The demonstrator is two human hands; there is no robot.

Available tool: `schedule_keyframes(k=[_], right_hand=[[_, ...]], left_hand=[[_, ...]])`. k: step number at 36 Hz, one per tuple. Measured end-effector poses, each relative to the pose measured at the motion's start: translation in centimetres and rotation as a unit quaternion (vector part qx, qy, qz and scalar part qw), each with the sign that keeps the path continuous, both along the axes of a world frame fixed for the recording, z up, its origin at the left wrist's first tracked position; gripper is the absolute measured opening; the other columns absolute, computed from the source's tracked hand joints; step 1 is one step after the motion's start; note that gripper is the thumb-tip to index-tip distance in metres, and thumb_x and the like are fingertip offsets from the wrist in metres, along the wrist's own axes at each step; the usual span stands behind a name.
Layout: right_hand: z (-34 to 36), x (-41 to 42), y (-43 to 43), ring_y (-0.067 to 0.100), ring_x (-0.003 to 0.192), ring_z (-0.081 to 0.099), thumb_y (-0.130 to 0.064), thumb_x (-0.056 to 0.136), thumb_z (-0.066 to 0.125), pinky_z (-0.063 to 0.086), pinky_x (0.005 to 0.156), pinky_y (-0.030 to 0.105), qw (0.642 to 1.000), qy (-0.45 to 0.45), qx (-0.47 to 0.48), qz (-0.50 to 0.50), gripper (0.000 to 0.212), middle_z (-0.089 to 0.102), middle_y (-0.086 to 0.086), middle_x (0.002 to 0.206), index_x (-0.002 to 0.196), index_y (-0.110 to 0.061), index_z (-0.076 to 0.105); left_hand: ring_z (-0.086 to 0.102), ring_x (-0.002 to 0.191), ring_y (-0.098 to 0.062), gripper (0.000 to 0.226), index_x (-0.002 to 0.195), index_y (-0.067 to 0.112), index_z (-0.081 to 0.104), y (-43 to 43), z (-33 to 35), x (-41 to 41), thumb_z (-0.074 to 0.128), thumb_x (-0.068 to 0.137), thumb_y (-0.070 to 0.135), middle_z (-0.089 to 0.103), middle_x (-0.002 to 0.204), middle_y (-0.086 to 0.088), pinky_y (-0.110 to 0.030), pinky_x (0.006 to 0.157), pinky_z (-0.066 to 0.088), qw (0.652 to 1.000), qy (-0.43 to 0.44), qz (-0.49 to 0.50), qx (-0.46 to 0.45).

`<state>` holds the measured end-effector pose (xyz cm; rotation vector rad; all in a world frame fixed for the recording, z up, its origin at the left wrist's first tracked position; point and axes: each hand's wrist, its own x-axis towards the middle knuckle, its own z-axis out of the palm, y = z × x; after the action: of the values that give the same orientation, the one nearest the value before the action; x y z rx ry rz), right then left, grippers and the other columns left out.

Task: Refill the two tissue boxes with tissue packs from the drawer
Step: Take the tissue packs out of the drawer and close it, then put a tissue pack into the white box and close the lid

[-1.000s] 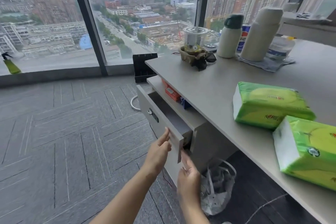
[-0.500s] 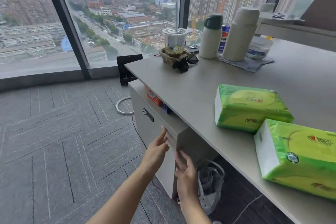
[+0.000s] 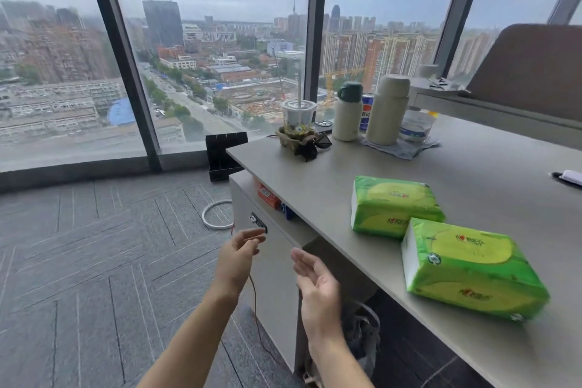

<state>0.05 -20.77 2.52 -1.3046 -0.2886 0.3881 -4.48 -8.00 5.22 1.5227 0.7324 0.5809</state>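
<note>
Two green tissue packs lie on the grey desk: one further back, one nearer, close to the desk's front edge. The drawer of the cabinet under the desk is pushed in flush, its lock plate showing at the upper left. My left hand hovers just in front of the drawer face, fingers loosely curled, holding nothing. My right hand is beside it, palm up and fingers spread, off the drawer. No tissue boxes are in view.
At the desk's far end stand a plastic cup with a straw, two cream flasks, a can and a bottle on a cloth. A chair back rises at right. A bag hangs under the desk. A white cable coil lies on the carpet.
The drawer went from partly open to fully pushed in. Both hands have come off its front edge and drawn back. The view has tilted up.
</note>
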Motion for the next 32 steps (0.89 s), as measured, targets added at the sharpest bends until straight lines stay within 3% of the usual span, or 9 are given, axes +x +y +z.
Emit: schedule_keyframes(k=[3,7,12,14,17,21,25,28,32], right_hand=[[3.8,-0.9,-1.9,0.006,0.106,0.065,0.018,0.086,0.041,0.048,0.096,0.019,0.998,-0.055,0.015,0.030,0.045,0.072,-0.002,0.110,0.109,-0.011,0.068],[8.3,-1.0,-5.1,0.009,0.107,0.065,0.014,0.088,0.045,0.047,0.097,0.021,0.993,-0.113,0.039,0.022,0.041,0.073,-0.003,0.109,0.110,-0.012,0.067],[12.4,-0.3,-9.9,0.008,0.111,0.062,0.009,0.090,0.049,0.044,0.100,0.026,0.979,-0.202,0.023,-0.006,0.039,0.071,-0.007,0.112,0.110,-0.019,0.068],[13.6,0.2,-12.1,0.005,0.113,0.061,0.006,0.090,0.052,0.043,0.101,0.025,0.971,-0.239,-0.012,-0.018,0.039,0.071,-0.010,0.112,0.110,-0.023,0.068],[14.5,1.4,-16.0,0.003,0.112,0.060,-0.004,0.091,0.056,0.044,0.098,0.027,0.948,-0.300,-0.089,-0.059,0.036,0.069,-0.016,0.114,0.110,-0.032,0.067],[14.5,3.3,-21.0,-0.008,0.106,0.054,-0.019,0.090,0.061,0.043,0.091,0.014,0.892,-0.353,-0.249,-0.133,0.035,0.060,-0.030,0.116,0.115,-0.045,0.061],[13.7,4.7,-24.0,0.007,0.127,0.048,-0.017,0.086,0.067,0.036,0.097,0.012,0.891,-0.287,-0.328,-0.123,0.047,0.054,-0.011,0.135,0.129,-0.031,0.055],[12.3,5.4,-25.0,0.013,0.121,0.052,-0.026,0.081,0.073,0.040,0.098,0.022,0.904,-0.201,-0.371,-0.072,0.059,0.053,-0.006,0.134,0.134,-0.033,0.047],[10.8,5.9,-25.6,0.015,0.113,0.057,-0.031,0.076,0.076,0.046,0.101,0.036,0.903,-0.192,-0.377,-0.070,0.065,0.057,-0.002,0.129,0.130,-0.040,0.043]], left_hand=[[0.063,0.093,-0.015,0.025,0.108,0.012,0.069,-1.5,2.3,-0.6,0.048,0.096,0.007,0.071,0.103,-0.001,-0.017,0.069,0.041,0.999,-0.028,-0.013,0.018],[0.064,0.085,-0.009,0.024,0.106,0.012,0.070,-4.6,4.9,-0.4,0.050,0.095,0.005,0.073,0.102,-0.004,-0.005,0.062,0.045,0.996,-0.061,-0.056,0.039],[0.065,0.080,0.004,0.023,0.102,0.021,0.069,-8.9,7.8,0.5,0.054,0.094,0.006,0.073,0.100,0.002,-0.008,0.070,0.046,0.983,-0.098,-0.134,0.072],[0.065,0.082,0.007,0.020,0.102,0.027,0.069,-10.4,8.6,1.2,0.058,0.093,0.013,0.074,0.099,0.006,-0.017,0.077,0.046,0.976,-0.101,-0.165,0.101],[0.067,0.091,0.001,0.019,0.107,0.031,0.068,-12.7,9.1,2.1,0.064,0.090,0.024,0.074,0.100,0.010,-0.015,0.079,0.049,0.963,-0.092,-0.202,0.154],[0.064,0.095,-0.003,0.034,0.117,0.032,0.062,-15.3,8.9,3.5,0.069,0.084,0.037,0.066,0.112,0.019,-0.022,0.083,0.051,0.947,-0.048,-0.229,0.223],[0.062,0.103,-0.008,0.067,0.131,0.032,0.053,-16.8,7.6,4.9,0.073,0.071,0.055,0.056,0.125,0.010,-0.026,0.090,0.051,0.936,0.008,-0.269,0.226],[0.064,0.109,-0.010,0.083,0.129,0.045,0.047,-17.4,6.1,5.9,0.075,0.055,0.071,0.058,0.130,0.007,-0.037,0.097,0.052,0.938,0.005,-0.283,0.200],[0.055,0.121,-0.008,0.084,0.132,0.042,0.046,-18.3,5.4,6.7,0.075,0.056,0.062,0.054,0.133,0.010,-0.037,0.106,0.045,0.936,-0.004,-0.275,0.219]])
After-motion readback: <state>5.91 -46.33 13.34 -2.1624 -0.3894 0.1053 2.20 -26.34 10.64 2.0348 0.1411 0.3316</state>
